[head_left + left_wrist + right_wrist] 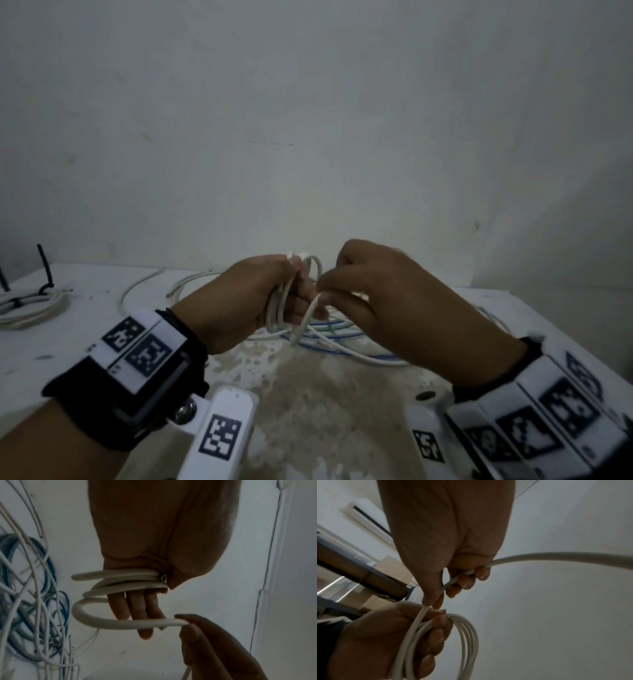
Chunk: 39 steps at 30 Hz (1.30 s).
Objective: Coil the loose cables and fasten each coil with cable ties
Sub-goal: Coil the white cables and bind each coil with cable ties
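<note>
Both hands raised in front of the chest, close together, knuckles up in the head view. Left hand (253, 294) has several turns of white cable (120, 580) round its four fingers (135, 605), which point out fairly straight in the left wrist view; thumb on top. Right hand (380, 291) just beside it, thumb and forefinger pinching the cable, other fingers (467, 580) curled on it. Both wrists wear black straps with marker blocks.

Dim, flat, bluish light throughout; no hard shadows. Soft focus and grain are seen everywhere. Wide-angle bending is noted at edges; wrist views blurred.
</note>
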{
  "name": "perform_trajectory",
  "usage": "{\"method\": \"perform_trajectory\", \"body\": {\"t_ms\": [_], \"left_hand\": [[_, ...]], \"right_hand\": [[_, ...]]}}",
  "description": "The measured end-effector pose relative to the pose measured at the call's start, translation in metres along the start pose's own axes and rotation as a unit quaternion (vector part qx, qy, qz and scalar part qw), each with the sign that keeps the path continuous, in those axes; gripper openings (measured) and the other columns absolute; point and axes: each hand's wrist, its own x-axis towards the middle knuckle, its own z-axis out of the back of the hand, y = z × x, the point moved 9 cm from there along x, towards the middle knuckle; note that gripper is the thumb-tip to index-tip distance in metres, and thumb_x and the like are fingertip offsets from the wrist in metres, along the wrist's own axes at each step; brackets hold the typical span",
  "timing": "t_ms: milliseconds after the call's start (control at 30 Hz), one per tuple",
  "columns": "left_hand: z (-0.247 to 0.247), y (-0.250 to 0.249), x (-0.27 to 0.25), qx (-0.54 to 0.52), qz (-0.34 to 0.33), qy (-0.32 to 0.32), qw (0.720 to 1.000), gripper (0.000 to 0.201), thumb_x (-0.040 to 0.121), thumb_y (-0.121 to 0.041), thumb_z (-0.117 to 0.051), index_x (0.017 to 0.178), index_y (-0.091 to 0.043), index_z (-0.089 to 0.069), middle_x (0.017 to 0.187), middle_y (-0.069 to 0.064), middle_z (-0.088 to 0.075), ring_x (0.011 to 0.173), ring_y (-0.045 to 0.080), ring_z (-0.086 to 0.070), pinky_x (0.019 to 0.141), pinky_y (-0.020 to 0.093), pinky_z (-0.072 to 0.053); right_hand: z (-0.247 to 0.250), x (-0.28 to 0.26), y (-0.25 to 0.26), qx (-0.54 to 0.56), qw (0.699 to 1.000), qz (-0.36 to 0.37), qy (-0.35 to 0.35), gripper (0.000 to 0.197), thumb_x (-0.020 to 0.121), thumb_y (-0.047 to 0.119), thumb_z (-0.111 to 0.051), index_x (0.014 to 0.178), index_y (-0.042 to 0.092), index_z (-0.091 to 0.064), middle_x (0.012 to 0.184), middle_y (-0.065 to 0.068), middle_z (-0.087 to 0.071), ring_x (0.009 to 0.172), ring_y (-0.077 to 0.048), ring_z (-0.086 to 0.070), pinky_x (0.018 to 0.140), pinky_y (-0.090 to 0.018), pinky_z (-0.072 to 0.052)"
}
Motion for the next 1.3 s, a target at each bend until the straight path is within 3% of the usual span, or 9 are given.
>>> {"method": "perform_trajectory", "body": {"t_ms": [100,200,400,500,633,767,933,1100,1300], "left_hand": [[-0.013,0.010,-0.003,0.000,0.029,0.047,0.998,0.033,0.097,-0.020,-0.037,0.091,0.006,-0.056,0.067,0.019,-0.061,0.057,0.027,-0.062,0.063,0.038,-0.058],[-0.026,0.017,-0.006,-0.042,0.059,0.082,0.994,0.033,0.092,-0.022,-0.041,0.069,-0.006,-0.058,0.054,0.010,-0.047,0.044,0.020,-0.045,0.047,0.027,-0.043],[-0.031,0.024,-0.005,-0.134,0.120,0.106,0.978,0.029,0.088,-0.028,-0.040,0.070,-0.012,-0.056,0.044,-0.006,-0.027,0.031,0.006,-0.021,0.039,0.020,-0.023],[-0.030,0.025,-0.005,-0.139,0.132,0.122,0.974,0.034,0.087,-0.028,-0.039,0.068,-0.011,-0.061,0.039,-0.008,-0.027,0.028,0.004,-0.022,0.039,0.021,-0.016],[-0.029,0.023,-0.006,-0.138,0.137,0.133,0.972,0.036,0.086,-0.029,-0.038,0.067,-0.008,-0.059,0.037,-0.006,-0.029,0.026,0.006,-0.024,0.037,0.019,-0.022],[-0.021,0.017,-0.001,-0.035,0.054,0.055,0.996,0.031,0.087,-0.026,-0.043,0.075,-0.003,-0.061,0.051,0.007,-0.042,0.040,0.018,-0.039,0.047,0.027,-0.038],[-0.012,0.006,-0.002,0.128,-0.066,0.003,0.990,0.040,0.089,-0.037,-0.053,0.094,0.001,-0.065,0.074,0.010,-0.062,0.065,0.021,-0.059,0.067,0.033,-0.052],[-0.019,0.000,-0.006,0.186,-0.115,-0.006,0.976,0.040,0.092,-0.038,-0.047,0.072,-0.005,-0.056,0.056,-0.004,-0.048,0.053,0.012,-0.044,0.054,0.020,-0.042],[0.003,-0.001,-0.003,0.076,-0.174,-0.126,0.974,0.033,0.098,-0.025,-0.041,0.077,-0.001,-0.050,0.062,0.000,-0.043,0.052,0.011,-0.036,0.049,0.022,-0.036]], "right_hand": [[0.007,0.001,-0.020,0.092,0.994,-0.048,-0.036,0.020,0.082,0.033,-0.059,0.088,0.019,-0.071,0.074,0.009,-0.055,0.064,-0.001,-0.048,0.065,-0.012,-0.038],[0.005,-0.002,-0.035,0.133,0.986,-0.080,-0.059,0.020,0.081,0.039,-0.059,0.085,0.023,-0.071,0.075,0.010,-0.061,0.072,-0.004,-0.053,0.066,-0.014,-0.040],[-0.012,-0.011,-0.046,0.208,0.968,-0.117,-0.070,0.028,0.086,0.037,-0.057,0.111,0.027,-0.067,0.099,0.014,-0.060,0.095,0.003,-0.055,0.080,-0.005,-0.038],[-0.025,-0.015,-0.046,0.267,0.951,-0.155,-0.028,0.029,0.093,0.037,-0.053,0.120,0.035,-0.059,0.108,0.023,-0.060,0.107,0.007,-0.054,0.093,-0.012,-0.040],[-0.023,-0.015,-0.035,0.312,0.940,-0.135,-0.036,0.020,0.096,0.025,-0.051,0.092,0.020,-0.069,0.078,0.013,-0.066,0.073,-0.003,-0.063,0.070,-0.019,-0.048],[-0.021,-0.018,-0.037,0.292,0.942,-0.140,-0.084,0.026,0.096,0.025,-0.051,0.082,0.011,-0.069,0.058,0.008,-0.055,0.054,-0.005,-0.051,0.056,-0.010,-0.034],[-0.029,-0.016,-0.039,0.187,0.974,-0.123,-0.047,0.036,0.093,0.035,-0.044,0.088,0.011,-0.071,0.078,-0.001,-0.070,0.073,-0.012,-0.062,0.069,-0.030,-0.045],[-0.032,-0.024,-0.048,0.231,0.955,-0.186,-0.031,0.014,0.096,0.036,-0.048,0.105,0.025,-0.050,0.077,0.008,-0.060,0.064,-0.003,-0.053,0.057,-0.019,-0.040],[-0.021,-0.034,-0.052,0.261,0.938,-0.190,-0.126,0.014,0.095,0.030,-0.053,0.097,0.023,-0.064,0.075,0.007,-0.064,0.071,-0.006,-0.059,0.063,-0.019,-0.045]]}}
